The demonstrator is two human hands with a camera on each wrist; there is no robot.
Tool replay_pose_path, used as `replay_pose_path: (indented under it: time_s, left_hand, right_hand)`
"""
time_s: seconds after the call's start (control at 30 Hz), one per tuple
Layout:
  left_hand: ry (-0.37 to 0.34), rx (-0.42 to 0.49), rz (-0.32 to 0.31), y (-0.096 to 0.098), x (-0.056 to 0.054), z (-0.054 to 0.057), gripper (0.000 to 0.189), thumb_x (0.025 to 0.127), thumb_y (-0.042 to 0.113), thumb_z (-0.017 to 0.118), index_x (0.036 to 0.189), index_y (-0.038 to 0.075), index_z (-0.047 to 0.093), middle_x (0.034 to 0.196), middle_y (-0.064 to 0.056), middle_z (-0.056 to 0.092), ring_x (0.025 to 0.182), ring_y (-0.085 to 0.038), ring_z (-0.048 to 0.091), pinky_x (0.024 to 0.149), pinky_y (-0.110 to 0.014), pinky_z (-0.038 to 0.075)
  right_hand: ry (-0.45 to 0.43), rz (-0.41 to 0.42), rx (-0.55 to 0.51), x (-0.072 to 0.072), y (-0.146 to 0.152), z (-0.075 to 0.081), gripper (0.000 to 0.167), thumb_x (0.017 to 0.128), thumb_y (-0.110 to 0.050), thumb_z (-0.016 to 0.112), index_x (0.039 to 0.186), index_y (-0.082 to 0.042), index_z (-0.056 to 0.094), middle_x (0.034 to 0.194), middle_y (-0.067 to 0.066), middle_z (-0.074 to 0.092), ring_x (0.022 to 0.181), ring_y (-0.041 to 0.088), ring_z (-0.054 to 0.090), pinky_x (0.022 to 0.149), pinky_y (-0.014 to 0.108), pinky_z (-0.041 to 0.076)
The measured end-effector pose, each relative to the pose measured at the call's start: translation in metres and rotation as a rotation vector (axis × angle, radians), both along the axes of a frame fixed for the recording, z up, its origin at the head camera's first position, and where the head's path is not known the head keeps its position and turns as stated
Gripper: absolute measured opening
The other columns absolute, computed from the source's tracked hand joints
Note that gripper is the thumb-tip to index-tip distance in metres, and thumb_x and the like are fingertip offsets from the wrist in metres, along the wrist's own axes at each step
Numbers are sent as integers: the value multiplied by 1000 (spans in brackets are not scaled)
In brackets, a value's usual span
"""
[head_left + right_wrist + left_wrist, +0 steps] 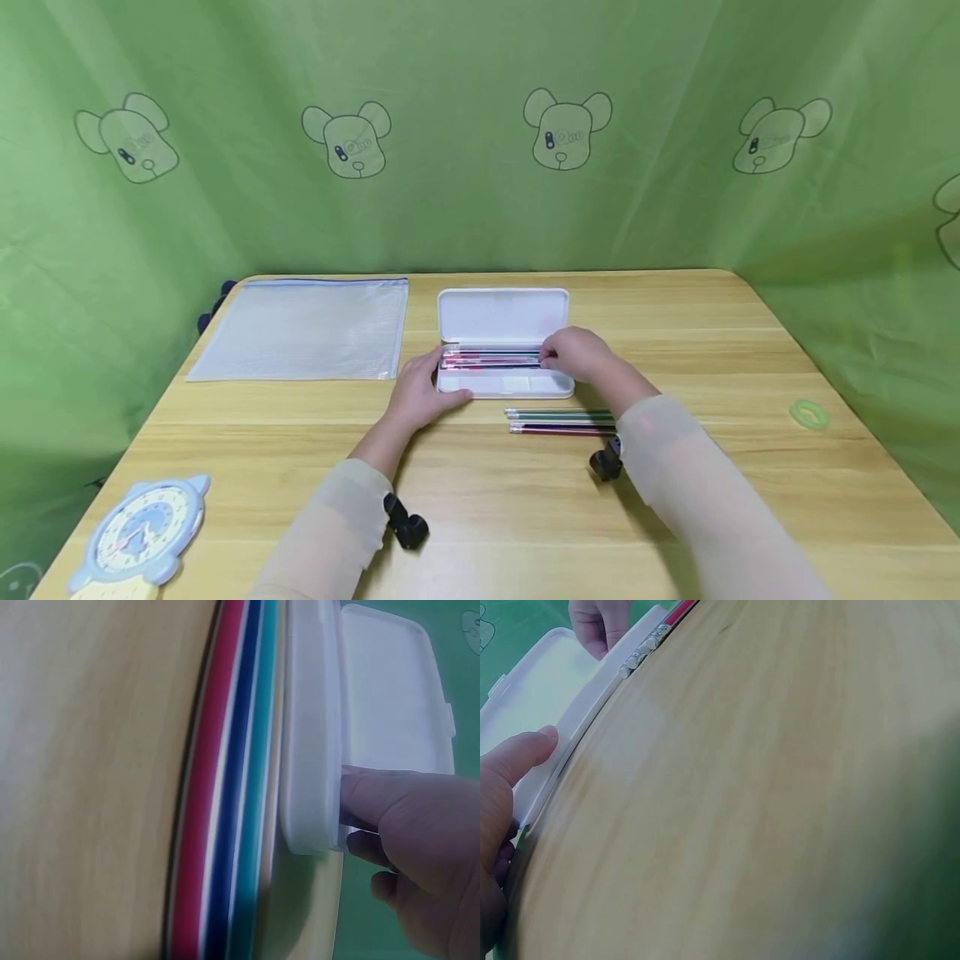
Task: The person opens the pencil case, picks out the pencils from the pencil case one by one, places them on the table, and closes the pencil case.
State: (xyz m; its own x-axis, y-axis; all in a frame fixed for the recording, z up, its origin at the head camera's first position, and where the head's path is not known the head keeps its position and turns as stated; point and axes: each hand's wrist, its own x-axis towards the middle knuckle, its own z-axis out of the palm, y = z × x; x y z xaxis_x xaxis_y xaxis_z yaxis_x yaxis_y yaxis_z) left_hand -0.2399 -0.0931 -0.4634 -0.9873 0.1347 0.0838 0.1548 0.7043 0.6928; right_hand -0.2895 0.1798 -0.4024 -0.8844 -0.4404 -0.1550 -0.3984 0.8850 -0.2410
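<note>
A white pencil case (506,385) lies with its lid (502,315) raised at the back, and a row of colored pencils (487,358) fills its trough. Around its left end, my left hand (417,393) grips the case, thumb along the front rim and fingers at the side. My right hand (576,353) reaches in from the right, fingers curled, pinching at the pencils' right ends; its fingertips are partly hidden. In the right wrist view the right thumb (367,791) dips inside the case wall. Several more pencils (558,422) with eraser ends lie on the table before the case.
A translucent zip pouch (300,329) lies flat at the back left of the wooden table (480,517). At the front left is a blue toy clock (142,533). A green ring (809,414) sits near the right edge. Green curtain (465,225) hangs behind.
</note>
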Motion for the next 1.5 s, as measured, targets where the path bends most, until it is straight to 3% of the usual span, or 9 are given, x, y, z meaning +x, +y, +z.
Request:
replay_pose_path:
  time_s: [0.3, 0.53, 0.8, 0.97, 1.2, 1.5]
  left_hand:
    - [27, -9, -15, -2, -2, -1, 97, 73, 46, 82, 151, 10, 38, 149, -10, 49, 137, -33, 43, 117, -45, 34]
    - [17, -19, -18, -3, -2, 2, 98, 73, 46, 81, 151, 7, 36, 151, -11, 47, 138, -35, 42, 117, -46, 33]
    - [31, -18, -16, -3, -1, 3, 98, 74, 45, 81, 151, 5, 36, 151, -13, 47, 139, -36, 41, 117, -47, 34]
    - [25, -8, -19, -2, 0, 3, 99, 74, 46, 81, 151, 4, 35, 151, -14, 46, 139, -37, 40, 118, -47, 33]
    - [24, -5, -17, -1, 1, 2, 98, 74, 45, 81, 151, 5, 36, 150, -13, 47, 138, -36, 42, 117, -47, 33]
    - [9, -12, -15, 0, 1, 1, 99, 74, 46, 81, 152, 6, 35, 151, -11, 47, 139, -34, 41, 118, -46, 32]
  right_hand:
    - [64, 3, -131, 12, 14, 19, 16, 94, -15, 64, 99, -6, 76, 101, 9, 75, 97, 27, 68, 93, 46, 53]
    - [87, -22, -232, 40, 43, 26, 14, 92, -16, 66, 96, -8, 76, 96, 8, 75, 92, 25, 66, 86, 47, 54]
    - [102, -44, -225, 82, 81, 13, 9, 90, -16, 68, 94, -15, 76, 94, 0, 72, 95, 23, 63, 87, 47, 53]
    - [111, -42, -223, 100, 97, 2, 6, 88, -16, 70, 90, -18, 76, 91, -4, 71, 93, 21, 63, 86, 45, 53]
    - [94, -32, -214, 114, 107, -6, 4, 87, -20, 73, 89, -20, 76, 95, -4, 72, 93, 20, 64, 85, 42, 54]
    - [80, -13, -165, 119, 112, -11, 9, 88, -24, 71, 87, -17, 76, 92, -7, 71, 93, 20, 64, 85, 43, 55]
